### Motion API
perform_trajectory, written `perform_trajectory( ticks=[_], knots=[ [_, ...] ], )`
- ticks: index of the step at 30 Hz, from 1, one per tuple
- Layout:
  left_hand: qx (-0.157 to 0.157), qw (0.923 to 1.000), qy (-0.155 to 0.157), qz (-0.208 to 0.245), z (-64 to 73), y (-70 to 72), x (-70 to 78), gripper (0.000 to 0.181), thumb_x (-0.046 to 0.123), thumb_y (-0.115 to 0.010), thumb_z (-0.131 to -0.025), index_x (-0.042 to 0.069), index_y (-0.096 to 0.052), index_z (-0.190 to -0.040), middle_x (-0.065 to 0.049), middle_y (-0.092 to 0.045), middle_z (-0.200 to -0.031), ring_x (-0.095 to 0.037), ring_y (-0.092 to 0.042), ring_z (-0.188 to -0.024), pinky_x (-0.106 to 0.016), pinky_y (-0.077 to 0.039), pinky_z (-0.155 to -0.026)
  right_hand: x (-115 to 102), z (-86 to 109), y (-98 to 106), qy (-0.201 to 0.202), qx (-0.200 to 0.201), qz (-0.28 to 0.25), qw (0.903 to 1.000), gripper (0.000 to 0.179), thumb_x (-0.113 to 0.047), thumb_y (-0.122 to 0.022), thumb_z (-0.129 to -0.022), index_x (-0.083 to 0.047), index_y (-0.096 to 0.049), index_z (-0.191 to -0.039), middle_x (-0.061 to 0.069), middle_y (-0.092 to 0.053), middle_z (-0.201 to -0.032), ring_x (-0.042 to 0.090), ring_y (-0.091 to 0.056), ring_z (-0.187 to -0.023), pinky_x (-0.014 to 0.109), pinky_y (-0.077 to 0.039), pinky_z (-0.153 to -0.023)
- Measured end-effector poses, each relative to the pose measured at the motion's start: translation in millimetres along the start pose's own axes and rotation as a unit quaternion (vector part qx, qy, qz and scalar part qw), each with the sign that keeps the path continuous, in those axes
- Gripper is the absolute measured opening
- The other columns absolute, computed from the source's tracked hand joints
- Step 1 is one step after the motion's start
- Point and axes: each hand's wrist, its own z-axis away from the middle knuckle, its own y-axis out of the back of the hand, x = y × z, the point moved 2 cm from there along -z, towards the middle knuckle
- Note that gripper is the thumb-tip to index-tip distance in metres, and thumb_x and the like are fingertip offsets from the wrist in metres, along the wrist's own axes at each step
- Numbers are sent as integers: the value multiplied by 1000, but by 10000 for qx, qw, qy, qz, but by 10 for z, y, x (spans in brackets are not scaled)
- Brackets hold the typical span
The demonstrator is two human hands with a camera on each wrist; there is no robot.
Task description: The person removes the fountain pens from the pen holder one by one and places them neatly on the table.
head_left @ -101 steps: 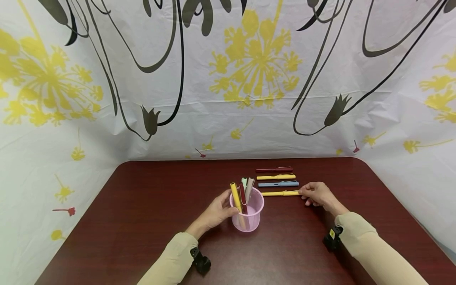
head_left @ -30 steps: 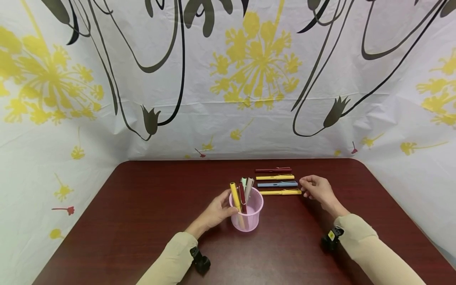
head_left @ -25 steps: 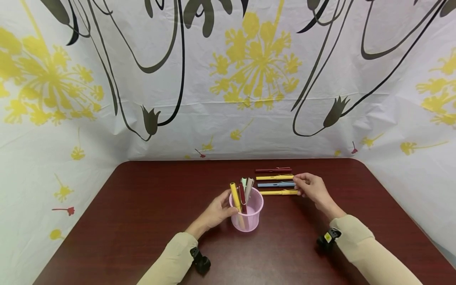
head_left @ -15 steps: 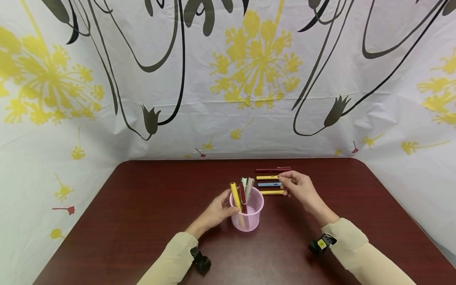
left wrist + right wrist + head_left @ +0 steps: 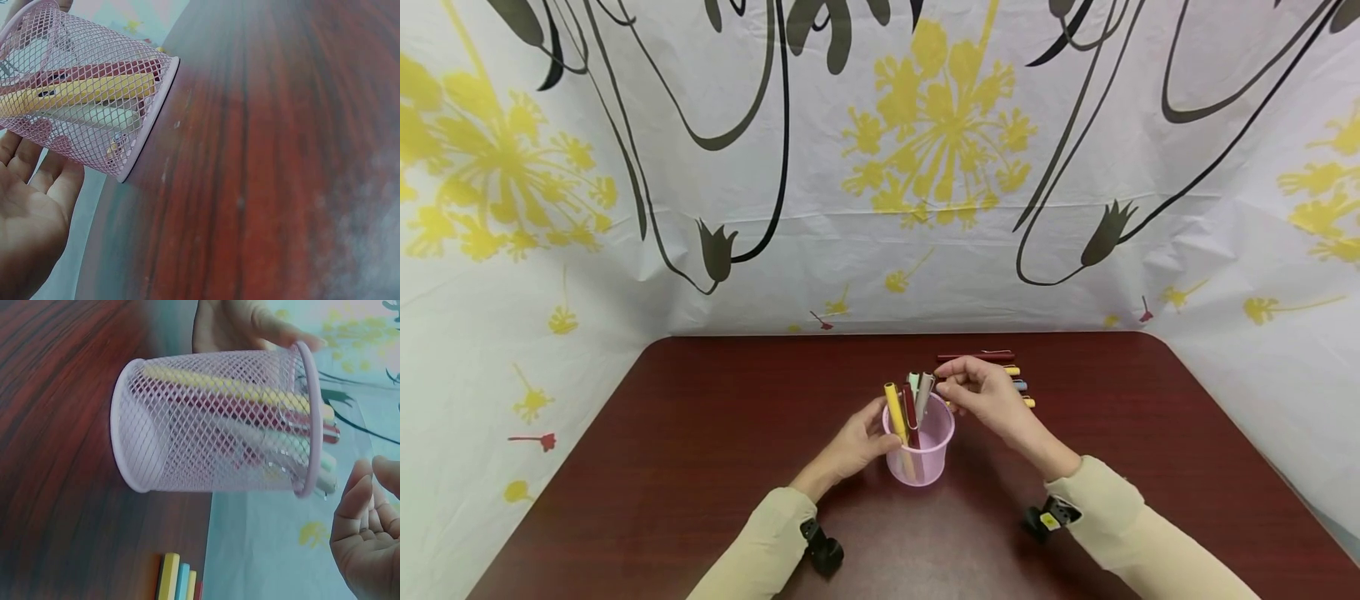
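Observation:
My left hand (image 5: 853, 443) holds a pink mesh pen cup (image 5: 929, 467) from its left side, thumb at the rim. The cup stands upright on the table. In it lean a yellow pen (image 5: 894, 408), a dark red pen (image 5: 911, 410), a grey pen (image 5: 924, 398) and a pale green pen (image 5: 913, 381). Just off the cup's right rim hovers my right hand (image 5: 992, 402), fingers loosely bent and holding nothing. The right wrist view shows its fingertips close to the pens' top ends. Behind this hand, the lying pens are partly hidden.
Right of the cup lies a row of pens: a dark red one (image 5: 992, 356) at the back, then a yellow one (image 5: 1013, 371), a blue one (image 5: 1020, 385) and another yellow one (image 5: 1029, 402). A patterned white cloth (image 5: 880, 275) hangs behind the table (image 5: 737, 400).
My right hand has let go of the front yellow pen's right end and moved left over the row to the cup. The left hand and the cup have stayed put.

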Motion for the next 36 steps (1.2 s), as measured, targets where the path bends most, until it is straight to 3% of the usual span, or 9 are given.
perform_trajectory(
  ticks=[5,12,23,36],
  knots=[
    [-28,10000,25,-46,12,3,5,84,47,-63,-84,4,-28,-146,-20,-37,-146,-33,-37,-134,-43,-37,-106,-7,-38,-92,157,-121,209,9996,24,0,-67,-84,11,-59,-104,20,-61,-79,9,-56,-57,24,-51,-49],
    [-19,10000,34,43,7,7,6,84,46,-64,-84,3,-28,-146,-20,-37,-146,-32,-38,-134,-41,-37,-106,-30,-75,-188,37,-370,454,9983,26,1,-66,-84,9,-59,-107,17,-61,-77,10,-57,-51,23,-50,-46],
    [-78,10000,39,-32,22,14,9,83,47,-62,-85,4,-27,-146,-18,-36,-147,-32,-38,-134,-43,-38,-106,-42,-117,-290,61,-755,676,9948,32,-2,-65,-86,4,-59,-117,25,-63,-75,12,-56,-46,27,-50,-43],
    [-86,9999,-54,64,10,11,8,83,45,-63,-86,0,-26,-146,-21,-35,-146,-34,-36,-134,-41,-38,-106,-59,-127,-325,103,-733,1080,9914,29,-5,-65,-87,2,-61,-114,22,-62,-71,15,-55,-44,27,-48,-41]
  ],
)
